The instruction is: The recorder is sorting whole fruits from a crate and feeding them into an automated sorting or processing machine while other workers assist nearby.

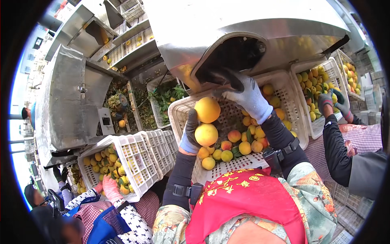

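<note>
My left hand [190, 134], in a dark-palmed grey-blue work glove, grips two large yellow peaches, the upper peach [207, 109] and the lower peach [206, 134]. They are held above the left side of a white plastic crate [225, 173]. My right hand [248, 96], gloved alike, is over the crate's far side, just below the dark oval opening [236, 56] of a metal machine. Its fingers are apart and blurred, with nothing visible in them. Loose yellow and reddish peaches [245, 148] with green leaves lie along the near and right sides of the crate.
To the left, pink-gloved hands [109, 187] of a person reach into a tilted crate of peaches [143, 161]. At right, another person's gloved hands [327, 102] are over a peach-filled crate [318, 129]. A crate with leaves [155, 105] stands beyond, beside a metal housing [68, 100].
</note>
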Demonstrator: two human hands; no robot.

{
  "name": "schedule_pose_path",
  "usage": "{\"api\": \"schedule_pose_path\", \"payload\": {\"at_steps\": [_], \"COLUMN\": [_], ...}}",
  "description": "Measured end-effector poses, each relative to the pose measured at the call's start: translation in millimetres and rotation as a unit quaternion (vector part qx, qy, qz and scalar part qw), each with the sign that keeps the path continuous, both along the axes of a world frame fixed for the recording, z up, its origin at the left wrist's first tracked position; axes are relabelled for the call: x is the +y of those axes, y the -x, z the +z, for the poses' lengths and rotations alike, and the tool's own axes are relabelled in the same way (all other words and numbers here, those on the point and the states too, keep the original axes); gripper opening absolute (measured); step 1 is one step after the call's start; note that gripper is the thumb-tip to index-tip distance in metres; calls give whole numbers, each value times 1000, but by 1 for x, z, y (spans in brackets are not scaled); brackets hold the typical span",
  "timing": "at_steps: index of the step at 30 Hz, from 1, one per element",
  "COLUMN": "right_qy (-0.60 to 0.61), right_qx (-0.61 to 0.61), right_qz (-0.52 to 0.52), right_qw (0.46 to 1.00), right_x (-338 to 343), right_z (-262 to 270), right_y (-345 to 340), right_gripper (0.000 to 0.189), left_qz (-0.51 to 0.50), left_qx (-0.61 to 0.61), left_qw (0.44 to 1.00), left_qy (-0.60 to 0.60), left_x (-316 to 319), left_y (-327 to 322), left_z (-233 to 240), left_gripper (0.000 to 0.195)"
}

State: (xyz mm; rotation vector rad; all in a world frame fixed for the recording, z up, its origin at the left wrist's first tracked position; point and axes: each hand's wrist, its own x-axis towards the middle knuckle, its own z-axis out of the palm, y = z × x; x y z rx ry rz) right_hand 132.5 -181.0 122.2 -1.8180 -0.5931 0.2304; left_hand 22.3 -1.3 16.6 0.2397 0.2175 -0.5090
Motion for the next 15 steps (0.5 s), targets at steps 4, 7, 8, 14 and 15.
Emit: {"api": "schedule_pose_path", "payload": {"at_steps": [4,7,8,14,15], "right_qy": [-31,112,172,46,28], "right_qx": [37,-26,-163,-212,-223], "right_qz": [37,4,-20,-134,-165], "right_qw": [998,993,971,967,960], "right_x": [11,5,2,11,14], "right_z": [-29,-7,-10,-13,-21], "right_y": [49,53,49,56,58], "right_gripper": [91,90,88,88,88], "left_qz": [37,62,67,51,31], "left_qx": [15,12,5,-18,-43], "left_qw": [996,997,997,983,980], "left_qy": [81,35,23,177,192], "left_x": [-11,-17,-17,-31,-38], "left_y": [-2,-4,-5,-25,-28], "left_z": [12,15,16,24,25], "left_gripper": [72,67,64,61,59]}}
